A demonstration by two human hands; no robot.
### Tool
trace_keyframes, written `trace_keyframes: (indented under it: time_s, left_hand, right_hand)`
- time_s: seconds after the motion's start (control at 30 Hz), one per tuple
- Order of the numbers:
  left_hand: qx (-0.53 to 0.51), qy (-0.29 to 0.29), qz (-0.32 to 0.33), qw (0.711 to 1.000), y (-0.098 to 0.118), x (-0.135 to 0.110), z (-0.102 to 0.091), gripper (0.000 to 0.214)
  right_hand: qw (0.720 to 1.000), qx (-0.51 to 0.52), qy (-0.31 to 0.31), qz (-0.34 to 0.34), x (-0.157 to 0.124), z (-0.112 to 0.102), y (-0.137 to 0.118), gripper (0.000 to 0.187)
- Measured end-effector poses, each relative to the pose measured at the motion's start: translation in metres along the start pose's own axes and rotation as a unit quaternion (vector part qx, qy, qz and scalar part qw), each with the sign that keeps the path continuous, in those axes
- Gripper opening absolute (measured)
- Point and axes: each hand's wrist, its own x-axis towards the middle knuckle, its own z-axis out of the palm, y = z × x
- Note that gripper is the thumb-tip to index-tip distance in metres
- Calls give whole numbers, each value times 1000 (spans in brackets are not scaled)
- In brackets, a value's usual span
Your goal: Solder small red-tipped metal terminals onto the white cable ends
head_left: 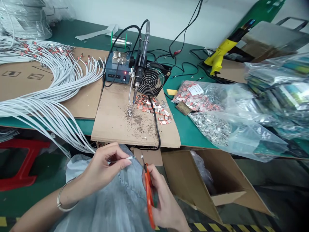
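Note:
My left hand [108,164] pinches a white cable [130,158] between thumb and fingers, its dark tip pointing right. In my right hand [160,196] is a pair of scissors [149,193] with orange handles, blades pointing up and away from me. A small white bit sits at the blades near their tips. The blades are just right of the cable end, apart from it. Both hands are over my lap, in front of the table edge. A bundle of white cables [72,87] lies on cardboard to the left, several ends hanging over the edge.
A soldering station [118,72] with an upright iron [142,58] and a fan [151,80] stands on cardboard [116,125]. Small orange-and-metal connectors [154,106] lie beside it. Bags of parts [212,129] are at right. Below sits an open cardboard box [193,183].

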Motion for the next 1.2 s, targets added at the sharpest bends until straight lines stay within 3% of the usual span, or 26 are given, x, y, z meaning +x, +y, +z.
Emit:
trace_keyframes:
  time_s: [0.1,0.2,0.43,0.57,0.7,0.8,0.9,1.07,1.2]
  left_hand:
    - [-29,4,-14,999,-2,1,0,13]
    - [-76,-6,-54,996,-4,2,-2,14]
    - [-94,4,-90,991,-7,3,-4,11]
    - [-89,25,-87,992,-10,4,-3,10]
    - [-79,14,-89,993,-10,6,-4,9]
    - [-96,26,-84,992,-9,7,-3,10]
    - [-121,34,-55,991,-9,7,-3,11]
    - [-101,36,-15,994,-11,4,-3,16]
    - [-84,27,-1,996,-10,0,-3,18]
  right_hand:
    - [995,68,59,40,1,-1,7,22]
    - [973,163,145,71,6,-1,18,14]
    - [940,241,235,57,6,-9,39,32]
    - [938,251,232,55,-1,-14,40,50]
    - [945,249,196,80,-3,-3,34,34]
    - [950,265,128,102,3,13,25,26]
    - [948,297,83,83,14,26,9,25]
    - [955,279,94,15,37,33,-22,18]
    - [956,252,147,-18,46,34,-35,12]
